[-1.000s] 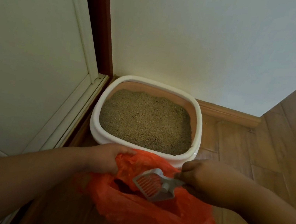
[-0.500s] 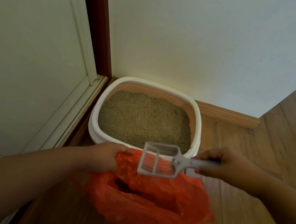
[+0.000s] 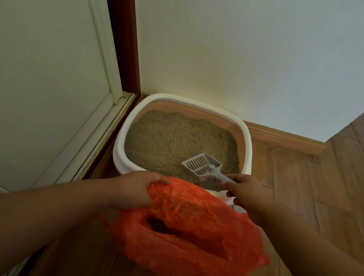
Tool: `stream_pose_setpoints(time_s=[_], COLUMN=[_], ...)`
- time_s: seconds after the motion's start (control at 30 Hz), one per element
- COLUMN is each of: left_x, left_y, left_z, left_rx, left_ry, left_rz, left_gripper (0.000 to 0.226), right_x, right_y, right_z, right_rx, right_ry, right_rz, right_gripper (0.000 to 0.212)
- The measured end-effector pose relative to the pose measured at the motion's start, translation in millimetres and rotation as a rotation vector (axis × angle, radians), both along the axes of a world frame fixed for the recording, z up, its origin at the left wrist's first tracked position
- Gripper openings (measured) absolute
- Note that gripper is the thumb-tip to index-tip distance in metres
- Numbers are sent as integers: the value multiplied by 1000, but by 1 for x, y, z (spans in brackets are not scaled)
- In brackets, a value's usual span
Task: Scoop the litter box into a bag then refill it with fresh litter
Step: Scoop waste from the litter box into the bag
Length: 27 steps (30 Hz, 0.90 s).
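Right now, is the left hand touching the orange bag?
Touching. The head view shows the left hand with its fingers curled over the rim of the orange bag, holding it open.

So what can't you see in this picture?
All in the head view:
- What lies inside the orange bag: its opening is dark.
- The scoop handle's end: the right hand covers it.
- The litter box near rim: the bag and both hands, left hand included, hide it.
- Any clumps in the litter: too small to tell.
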<state>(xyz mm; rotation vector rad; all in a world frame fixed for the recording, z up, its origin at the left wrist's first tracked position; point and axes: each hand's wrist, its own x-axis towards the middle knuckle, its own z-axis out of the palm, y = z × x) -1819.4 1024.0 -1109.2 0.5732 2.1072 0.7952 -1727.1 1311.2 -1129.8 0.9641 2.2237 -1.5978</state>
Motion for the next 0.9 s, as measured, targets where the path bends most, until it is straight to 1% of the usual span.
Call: stream_pose_setpoints(time_s=[0.07, 0.13, 0.27, 0.37, 0.53, 0.67, 0.73, 0.83, 0.9], left_x=[-1, -1, -3, -3, -3, -4, -7, -12, -13], left_y=[-1, -1, 2, 5, 10, 13, 15, 18, 18], left_z=[0, -1, -3, -5, -8, -9, -6, 4, 9], left_rx=[9, 14, 20, 34, 38, 26, 40, 49, 67], left_ry=[0, 1, -2, 3, -15, -19, -19, 36, 68], left_rz=[6, 19, 32, 42, 42, 44, 41, 31, 53], left_gripper=[68, 67, 65, 63, 65, 68, 69, 71, 73], right_x=[-2, -3, -5, -4, 1, 6, 9, 21, 32], right_y=[-3, -4, -4, -2, 14, 20, 19, 20, 23], right_z=[-4, -8, -16, -20, -25, -28, -32, -39, -38], right_rx=[-9, -34, -110, -67, 84, 137, 166, 215, 232], right_ry=[15, 12, -28, -30, -23, -12, 37, 88, 75], right_rz=[-14, -19, -53, -42, -104, -44, -23, -56, -43], right_gripper=[17, 22, 41, 51, 37, 37, 46, 76, 96])
